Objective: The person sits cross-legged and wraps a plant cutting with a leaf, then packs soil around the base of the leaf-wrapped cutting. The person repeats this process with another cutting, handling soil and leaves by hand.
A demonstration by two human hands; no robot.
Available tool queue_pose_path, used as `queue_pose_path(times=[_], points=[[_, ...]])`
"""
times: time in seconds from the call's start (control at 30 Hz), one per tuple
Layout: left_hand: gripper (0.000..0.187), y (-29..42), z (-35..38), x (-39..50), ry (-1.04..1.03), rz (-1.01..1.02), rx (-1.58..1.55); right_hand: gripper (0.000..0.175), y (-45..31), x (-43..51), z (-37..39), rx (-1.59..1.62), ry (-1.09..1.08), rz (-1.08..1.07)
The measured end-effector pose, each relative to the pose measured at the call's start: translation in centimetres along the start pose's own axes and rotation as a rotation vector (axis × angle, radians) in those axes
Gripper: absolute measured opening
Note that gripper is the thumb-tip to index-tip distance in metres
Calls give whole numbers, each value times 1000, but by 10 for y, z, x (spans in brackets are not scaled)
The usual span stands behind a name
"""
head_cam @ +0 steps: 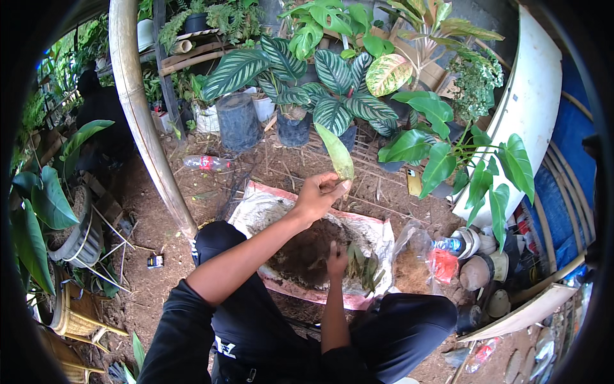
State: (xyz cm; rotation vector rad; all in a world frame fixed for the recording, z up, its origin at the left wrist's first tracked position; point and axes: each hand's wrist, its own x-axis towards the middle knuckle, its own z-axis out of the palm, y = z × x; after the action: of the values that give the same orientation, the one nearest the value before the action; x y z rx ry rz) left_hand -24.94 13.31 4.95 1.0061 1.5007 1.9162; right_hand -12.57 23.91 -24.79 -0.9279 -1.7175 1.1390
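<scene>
My left hand [314,198] is raised above the far part of a white woven sack [379,235] laid flat on the ground. Between its thumb and fingers it pinches the lower end of a single green leaf cutting [336,150], which points up and away from me. Dark loose soil [300,254] is heaped in the middle of the sack. My right hand [337,263] is low over the right side of this soil, one finger extended; whether it grips anything is hard to see. Just right of it lie several green leaf cuttings [367,271] on the sack.
Potted striped-leaf plants [292,127] line the far side. A bamboo pole [136,105] slants down at left, near a plastic bottle [207,162]. At right are a phone [413,182], a clear bag of brown fibre [411,269] and stacked pots [476,272]. A dark-clothed person [103,110] is at far left.
</scene>
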Motion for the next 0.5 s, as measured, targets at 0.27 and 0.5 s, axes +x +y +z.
queue_pose_path(times=[0.27, 0.5], points=[[22, -5, 0, 0, -47, -26, 9, 33, -119, 34, -30, 776, 17, 379], [22, -15, 1, 0, -119, -97, 125, 28, -168, 33, -48, 1020, -108, 344]])
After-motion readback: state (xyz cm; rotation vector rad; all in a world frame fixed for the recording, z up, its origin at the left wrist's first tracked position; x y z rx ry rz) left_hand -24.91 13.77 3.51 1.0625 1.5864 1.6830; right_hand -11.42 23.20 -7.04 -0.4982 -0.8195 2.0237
